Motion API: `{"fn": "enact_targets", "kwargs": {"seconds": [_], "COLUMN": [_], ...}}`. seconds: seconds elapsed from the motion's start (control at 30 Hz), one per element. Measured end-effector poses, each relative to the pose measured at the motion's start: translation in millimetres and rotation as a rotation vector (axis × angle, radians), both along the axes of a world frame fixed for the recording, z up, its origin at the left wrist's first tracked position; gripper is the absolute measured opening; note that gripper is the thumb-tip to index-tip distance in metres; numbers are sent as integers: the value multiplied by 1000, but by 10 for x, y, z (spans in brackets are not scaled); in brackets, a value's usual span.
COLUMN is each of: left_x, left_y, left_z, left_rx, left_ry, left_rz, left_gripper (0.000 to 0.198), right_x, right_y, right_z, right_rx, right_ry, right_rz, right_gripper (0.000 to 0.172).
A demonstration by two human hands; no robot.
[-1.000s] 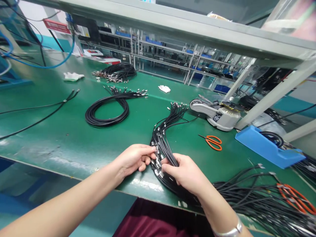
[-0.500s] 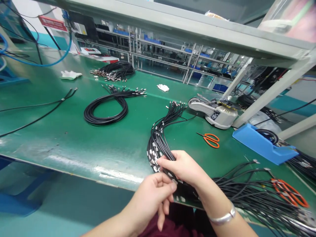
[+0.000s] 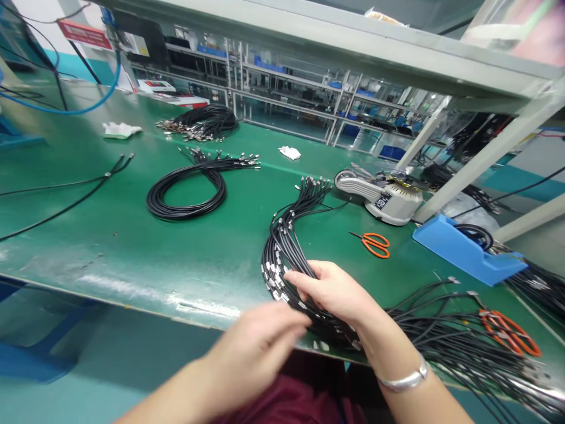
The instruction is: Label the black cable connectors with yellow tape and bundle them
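A curved bundle of thin black cables tipped with small silver metal connectors point(image 3: 285, 256) lies on the green surface point(image 3: 110, 247), near its front edge, sweeping up and away from the person. The right hand point(image 3: 335, 294), with a silver bangle point(image 3: 408, 377) at the wrist, is clamped over the cables, its fingers wrapped around the lower part of the bundle. The left hand point(image 3: 253, 353) is apart from it, blurred, reaching toward the connector ends; whether it holds anything or touches the cables cannot be told. For handling a bundle like this, one hand pinning the cables seems to keep the ends fanned and untangled.

To the right lies a loose heap of black cables point(image 3: 454, 335) with orange-handled scissors point(image 3: 507, 333) on it. Farther off are smaller orange scissors point(image 3: 371, 244), a grey-and-white tape dispenser point(image 3: 379, 197), a blue plastic holder point(image 3: 463, 253), a coil of black cable point(image 3: 185, 194), a second cable bundle point(image 3: 198, 123), and white cloth gloves point(image 3: 291, 153). A pale metal shelf point(image 3: 309, 41) runs overhead.
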State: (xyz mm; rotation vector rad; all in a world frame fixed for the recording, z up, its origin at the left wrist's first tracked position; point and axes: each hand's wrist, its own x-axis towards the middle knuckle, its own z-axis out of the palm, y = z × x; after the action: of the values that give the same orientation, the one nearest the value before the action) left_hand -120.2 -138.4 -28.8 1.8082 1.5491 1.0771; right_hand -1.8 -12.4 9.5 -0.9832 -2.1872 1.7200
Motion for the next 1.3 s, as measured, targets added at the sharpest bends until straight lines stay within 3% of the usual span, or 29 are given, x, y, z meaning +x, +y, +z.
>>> {"fn": "enact_targets", "kwargs": {"seconds": [0.07,0.13,0.23,0.3,0.5,0.7,1.07,1.2,1.3], "left_x": [-347,-603,-772,-792,-815,-944,-1373,-1279,-1109], "left_y": [75,191,357,434,556,676,977,922,827], "left_z": [-34,-75,-52,34,295,273,319,327,340], "left_rx": [119,147,116,94,134,253,334,333,328], "left_ry": [216,359,456,468,445,604,684,667,662], "left_rz": [89,32,-79,-143,-256,-404,-359,-336,-337], "left_gripper": [25,24,21,19,17,27,18,19,23], "right_x": [-4,-18,-39,-48,-56,-63,-20,-27,-50], "right_y": [-3,-11,-30,-44,-64,-74,-29,-48,-53], "right_z": [-9,-21,-42,-51,-41,-28,27,84,113], "right_rx": [10,24,-11,-11,101,80,122,194,158], "right_ry": [31,21,-34,-81,-98,-141,-206,-177,-170], "right_rz": [16,23,10,-12,-64,-99,-50,-60,-78], "right_gripper": [24,24,17,8,8,14,9,11,12]}}
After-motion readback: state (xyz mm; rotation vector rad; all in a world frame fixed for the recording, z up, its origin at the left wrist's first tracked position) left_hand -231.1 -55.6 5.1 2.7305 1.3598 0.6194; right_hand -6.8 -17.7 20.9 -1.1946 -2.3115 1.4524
